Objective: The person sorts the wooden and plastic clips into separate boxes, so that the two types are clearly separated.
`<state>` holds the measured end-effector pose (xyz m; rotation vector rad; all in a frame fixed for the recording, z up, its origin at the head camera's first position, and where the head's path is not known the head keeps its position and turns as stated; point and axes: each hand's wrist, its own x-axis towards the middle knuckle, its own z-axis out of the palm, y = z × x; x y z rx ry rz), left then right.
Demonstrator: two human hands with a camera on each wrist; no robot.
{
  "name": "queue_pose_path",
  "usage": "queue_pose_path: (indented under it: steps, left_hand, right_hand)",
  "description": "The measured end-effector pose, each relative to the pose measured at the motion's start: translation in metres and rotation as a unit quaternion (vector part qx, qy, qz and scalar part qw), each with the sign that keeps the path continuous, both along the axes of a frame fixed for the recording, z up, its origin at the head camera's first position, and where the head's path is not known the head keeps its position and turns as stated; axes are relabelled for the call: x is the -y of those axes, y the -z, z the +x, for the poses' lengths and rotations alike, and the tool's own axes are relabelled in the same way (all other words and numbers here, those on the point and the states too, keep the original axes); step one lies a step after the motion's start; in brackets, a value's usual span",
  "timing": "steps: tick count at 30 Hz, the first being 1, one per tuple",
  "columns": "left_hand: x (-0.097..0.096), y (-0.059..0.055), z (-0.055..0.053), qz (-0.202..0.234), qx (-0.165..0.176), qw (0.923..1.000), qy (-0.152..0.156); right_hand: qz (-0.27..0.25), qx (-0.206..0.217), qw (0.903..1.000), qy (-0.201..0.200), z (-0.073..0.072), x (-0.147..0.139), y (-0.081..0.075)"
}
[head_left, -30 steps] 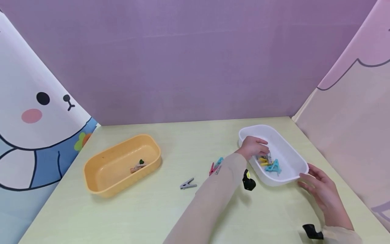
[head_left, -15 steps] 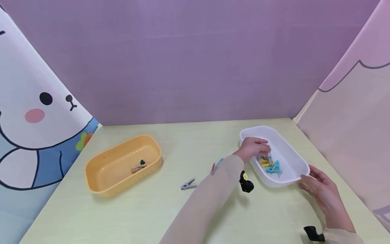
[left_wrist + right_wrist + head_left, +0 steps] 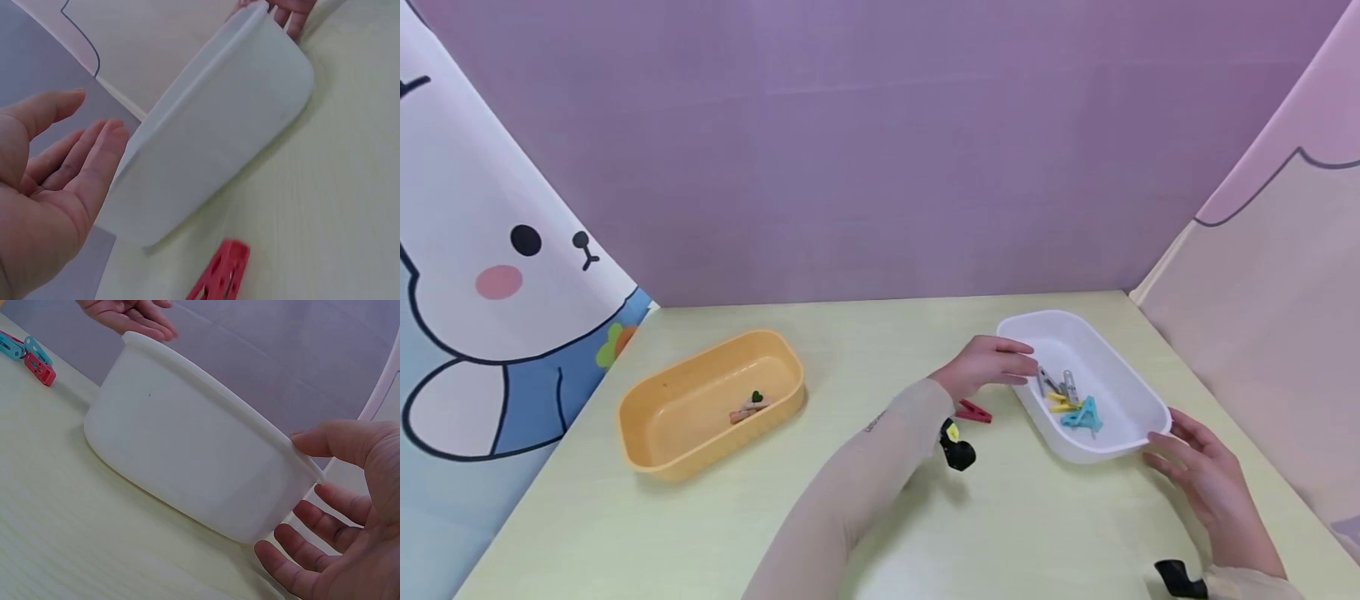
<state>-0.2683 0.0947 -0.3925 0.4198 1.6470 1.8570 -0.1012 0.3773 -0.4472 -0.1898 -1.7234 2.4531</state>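
My left hand (image 3: 988, 365) is at the left rim of the white plastic basin (image 3: 1101, 358), fingers extended and holding nothing. My right hand (image 3: 1213, 483) grips the basin's near right corner, thumb on the rim and fingers against the outer wall. Inside the basin lie grey clothespins (image 3: 1070, 385), yellow clothespins (image 3: 1063, 403) and a teal clothespin (image 3: 1082, 414). On the table below my left hand is a red clothespin (image 3: 974, 412), with a teal clothespin (image 3: 11, 347) touching it in the right wrist view. My left sleeve hides part of the table.
A yellow-orange basin (image 3: 655, 454) stands on the left of the pale table (image 3: 1000, 533), with small wooden clothespins (image 3: 747, 411) in it, one bearing a green heart. A purple backdrop (image 3: 880, 167) rises behind the table.
My left hand has drawn back leftward out of the white basin and its fingers have straightened, uncovering grey clothespins there. My left sleeve now covers the grey clothespin on the table. The right hand keeps its hold.
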Motion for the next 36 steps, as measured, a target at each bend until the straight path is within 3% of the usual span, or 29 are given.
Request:
queue_pose_path:
  steps: [9, 18, 28, 34, 36]
  left_hand:
    - [0.047, 0.008, -0.008, -0.035, -0.036, 0.9984, 0.026]
    - [0.09, 0.012, -0.011, -0.112, -0.062, 0.9906, 0.048]
    - [0.135, 0.017, -0.013, -0.221, -0.091, 0.9667, 0.092]
    - [0.157, 0.018, -0.01, -0.304, -0.093, 0.9425, 0.103]
    - [0.164, 0.021, -0.008, -0.319, -0.089, 0.9377, 0.104]
  right_hand:
    - [0.0, -0.004, 1.0, -0.001, -0.001, 0.001, 0.0]
    - [-0.001, -0.001, 1.0, -0.002, 0.0, 0.001, 0.0]
    - [-0.005, -0.003, 1.0, -0.002, -0.001, 0.0, 0.001]
    - [-0.003, -0.008, 1.0, -0.005, -0.001, 0.0, 0.001]
    - [-0.002, -0.008, 1.0, -0.005, -0.001, -0.001, 0.0]
